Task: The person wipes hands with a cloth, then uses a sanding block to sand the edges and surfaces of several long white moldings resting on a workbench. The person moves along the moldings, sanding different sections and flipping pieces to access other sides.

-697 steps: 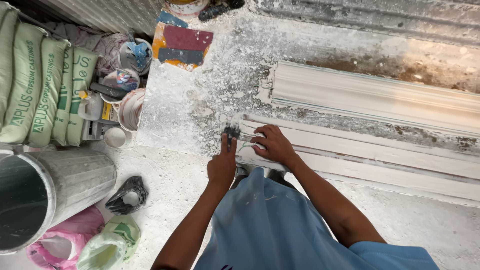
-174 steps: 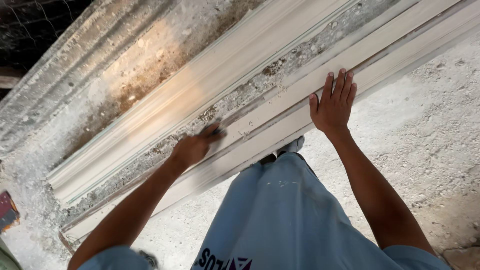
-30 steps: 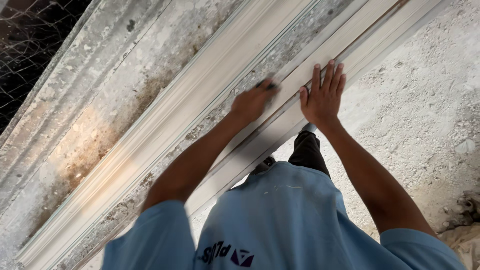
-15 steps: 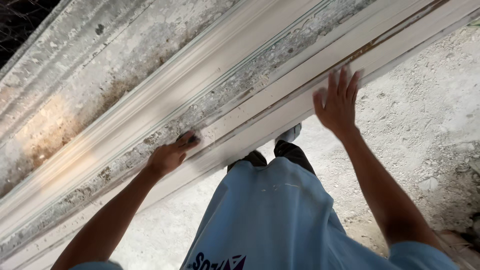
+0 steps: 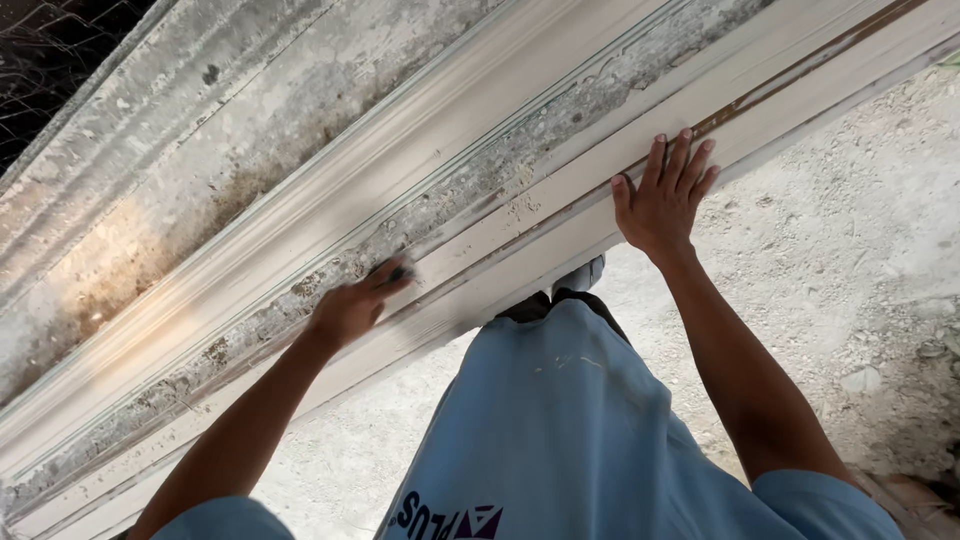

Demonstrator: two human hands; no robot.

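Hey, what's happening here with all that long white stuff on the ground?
A person in a light blue shirt leans over a long white moulded strip lying on a dusty, plaster-crusted surface. The left hand presses a small dark tool, blurred with motion, against the strip's face. The right hand lies flat, fingers spread, on the same strip further along. A second, similar strip lies beside it.

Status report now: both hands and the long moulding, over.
Left hand gripping small dark tool on white moulding. Right hand flat, open, on it. Nothing blocking.
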